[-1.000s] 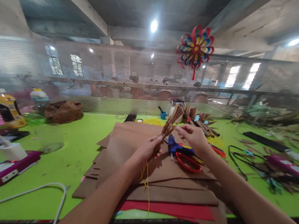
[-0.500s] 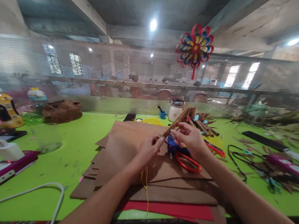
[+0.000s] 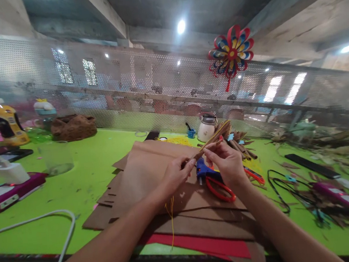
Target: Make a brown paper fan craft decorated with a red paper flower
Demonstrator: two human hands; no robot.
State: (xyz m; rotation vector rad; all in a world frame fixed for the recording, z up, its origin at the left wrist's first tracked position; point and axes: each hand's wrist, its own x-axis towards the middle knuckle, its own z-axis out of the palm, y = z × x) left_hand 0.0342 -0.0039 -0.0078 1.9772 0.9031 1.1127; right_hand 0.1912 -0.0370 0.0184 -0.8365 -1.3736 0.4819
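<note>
A thin brown strip, like a dried leaf (image 3: 208, 147), slants up to the right above the stacked brown sheets (image 3: 148, 179). Its lower end is pinched in my left hand (image 3: 177, 174). Farther up, the closed fingers of my right hand (image 3: 226, 161) hold it near the middle. Yellow thread (image 3: 172, 222) hangs below my left hand over the sheets. Beneath my right hand lie a blue glue gun (image 3: 204, 170) and red-handled scissors (image 3: 220, 189), partly covered. Just beyond are several brown rolls (image 3: 240, 144) with small coloured tags.
A clear cup (image 3: 56, 159), a yellow bottle (image 3: 7, 122) and a purple power strip (image 3: 13, 191) stand left. Behind are a lidded jar (image 3: 207, 128) and a perforated screen (image 3: 127, 86). Dried leaves (image 3: 342, 143), a black cable (image 3: 279, 195) and another purple strip (image 3: 343, 197) lie right.
My right-hand fingers have closed in on the brown strip, and its upper part sits slightly farther right. The whole view has shifted a little.
</note>
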